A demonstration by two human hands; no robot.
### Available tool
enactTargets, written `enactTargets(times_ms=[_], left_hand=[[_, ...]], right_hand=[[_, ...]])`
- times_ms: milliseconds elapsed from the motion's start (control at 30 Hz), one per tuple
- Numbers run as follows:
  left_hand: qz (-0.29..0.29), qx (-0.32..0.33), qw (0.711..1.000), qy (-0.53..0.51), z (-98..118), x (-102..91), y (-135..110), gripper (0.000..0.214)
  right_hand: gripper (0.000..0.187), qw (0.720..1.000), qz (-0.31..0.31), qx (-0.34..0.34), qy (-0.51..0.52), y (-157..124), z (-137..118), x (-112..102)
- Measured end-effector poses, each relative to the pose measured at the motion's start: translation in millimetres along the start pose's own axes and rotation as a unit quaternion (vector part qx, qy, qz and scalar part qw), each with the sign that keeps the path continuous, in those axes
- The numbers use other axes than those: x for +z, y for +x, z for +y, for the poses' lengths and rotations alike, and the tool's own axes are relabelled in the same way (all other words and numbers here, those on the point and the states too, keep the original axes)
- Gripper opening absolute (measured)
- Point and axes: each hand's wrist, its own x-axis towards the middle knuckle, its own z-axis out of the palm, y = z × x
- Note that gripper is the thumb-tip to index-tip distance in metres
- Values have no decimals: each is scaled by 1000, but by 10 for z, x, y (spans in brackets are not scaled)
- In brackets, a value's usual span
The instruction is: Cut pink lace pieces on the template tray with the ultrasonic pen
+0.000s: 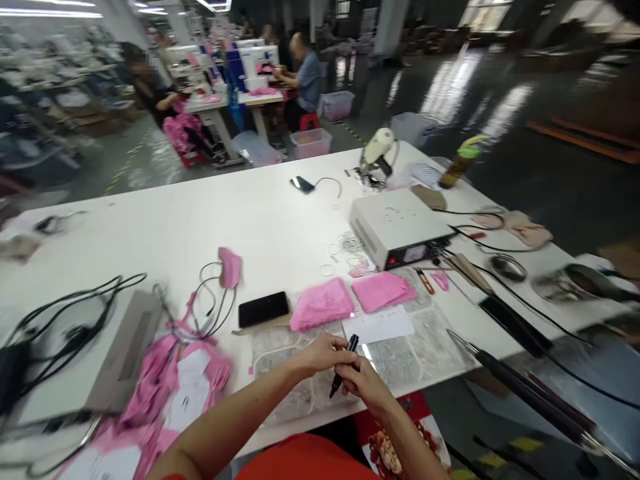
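Observation:
Both of my hands hold a black marker pen (344, 365) over the near edge of the white table (210, 213). My left hand (323, 355) is closed around its upper part. My right hand (364, 383) is closed around its lower part. Just beyond the pen lie a white paper card (379, 326), two pink fabric stacks (323, 304) (383, 291) and clear plastic bags (400, 360). A black phone (263, 309) rests left of the pink stacks.
A white machine box (397, 227) with cables stands at the right. Pink fabric pieces and paper (173, 383) pile at the near left beside a grey device (127, 353). A bottle (460, 160) and a white tool (377, 150) stand at the far edge. People sit at sewing stations (250, 67) behind.

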Motion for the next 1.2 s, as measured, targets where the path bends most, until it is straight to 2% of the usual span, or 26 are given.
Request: enactTargets(times_ms=[100, 167, 233, 300, 367, 500, 700, 967, 1067, 1200], left_hand=[[115, -22, 983, -141, -130, -331, -343, 40], [196, -23, 953, -231, -227, -535, -622, 39], [260, -15, 915, -309, -330, -658, -923, 36], [305, -2, 877, -371, -428, -679, -1202, 31], [337, 13, 846, -414, -510, -626, -1422, 26], [366, 42, 813, -452, -594, -468, -1686, 24], [376, 83, 820, -424, -592, -366, -1860, 42], [373, 100, 860, -333, -572, -288, -1940, 47], [363, 105, 875, -301, -545, -261, -1969, 44], [377, 102, 878, -275, -584, -218, -2000, 44]], right_hand=[[34, 998, -58, 33, -17, 52, -37, 131], [38, 997, -71, 39, -7, 76, -54, 184], [38, 997, -67, 45, -6, 88, -30, 252], [41, 996, -64, 59, -28, 77, 38, 348], [48, 989, -85, 56, -111, 47, 132, 460], [52, 946, -142, 4, -291, -22, 296, 661], [40, 907, -177, -19, -382, -88, 383, 795], [22, 863, -188, -71, -464, -138, 280, 972], [22, 849, -195, -97, -481, -156, 253, 1023], [27, 837, -226, -111, -485, -211, 362, 1085]])
